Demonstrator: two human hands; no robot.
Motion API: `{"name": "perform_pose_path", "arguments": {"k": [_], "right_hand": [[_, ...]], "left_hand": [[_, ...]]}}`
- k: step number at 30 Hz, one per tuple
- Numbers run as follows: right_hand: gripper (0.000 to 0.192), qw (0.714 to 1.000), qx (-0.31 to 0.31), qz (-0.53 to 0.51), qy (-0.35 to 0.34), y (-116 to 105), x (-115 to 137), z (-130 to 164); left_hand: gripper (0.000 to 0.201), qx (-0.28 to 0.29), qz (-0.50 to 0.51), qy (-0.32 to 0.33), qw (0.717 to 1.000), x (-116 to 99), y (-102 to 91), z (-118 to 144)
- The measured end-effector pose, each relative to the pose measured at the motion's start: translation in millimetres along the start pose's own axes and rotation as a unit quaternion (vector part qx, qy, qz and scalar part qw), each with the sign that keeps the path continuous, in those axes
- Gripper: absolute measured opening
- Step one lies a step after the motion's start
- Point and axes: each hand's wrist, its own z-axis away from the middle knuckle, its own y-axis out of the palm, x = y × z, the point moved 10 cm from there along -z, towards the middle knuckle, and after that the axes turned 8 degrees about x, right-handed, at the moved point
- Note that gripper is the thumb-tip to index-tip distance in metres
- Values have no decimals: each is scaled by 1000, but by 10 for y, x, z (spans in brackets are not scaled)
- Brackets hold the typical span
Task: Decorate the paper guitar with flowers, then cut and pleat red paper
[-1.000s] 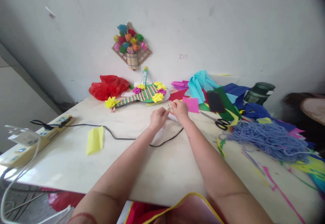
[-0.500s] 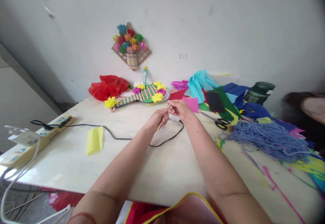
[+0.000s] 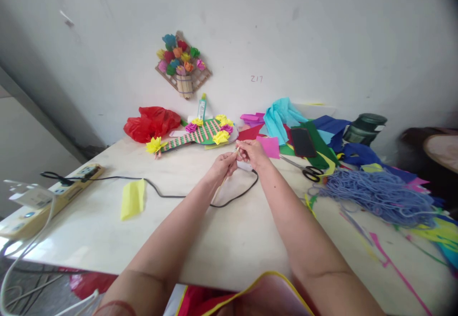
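A thin wooden stick (image 3: 224, 178) is held above the middle of a pale table (image 3: 107, 220), both hands pinched closed on it; it slants from the fingertips down toward the person.

From the left: a yellowish power strip (image 3: 53, 194) lies at the table's left edge, with a black cable (image 3: 171, 194) running from it across the surface to a loop just under the hands. A folded yellow paper (image 3: 133, 198) lies beside the cable. Further back, near the wall, are a red plastic bag (image 3: 152, 122) and a green guitar-shaped craft (image 3: 200, 133) trimmed with yellow and pink paper flowers.

At the centre, the left hand (image 3: 223, 165) grips the stick along its length, and the right hand (image 3: 252, 153) pinches its upper tip.

To the right lie a pink paper square (image 3: 269, 146), black scissors (image 3: 307, 170), a heap of coloured paper sheets (image 3: 315, 134) and a tangle of blue cord (image 3: 375, 194). On the wall hangs a small basket of paper flowers (image 3: 183, 68).
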Motion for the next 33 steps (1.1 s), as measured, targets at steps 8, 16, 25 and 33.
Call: {"name": "perform_pose_path", "arguments": {"k": [8, 16, 25, 33], "right_hand": [[18, 994, -101, 49, -10, -93, -78, -11], [21, 990, -132, 45, -10, -126, -107, 2], [29, 968, -148, 201, 10, -191, -123, -14], [35, 840, -168, 516, 13, -186, 105, -11]], "left_hand": [[32, -196, -642, -38, 740, -440, -157, 186], [44, -199, -717, -64, 665, -377, -131, 200], [42, -180, -736, -70, 649, -339, -119, 186], [36, -142, -739, -77, 654, -297, -33, 151]]}}
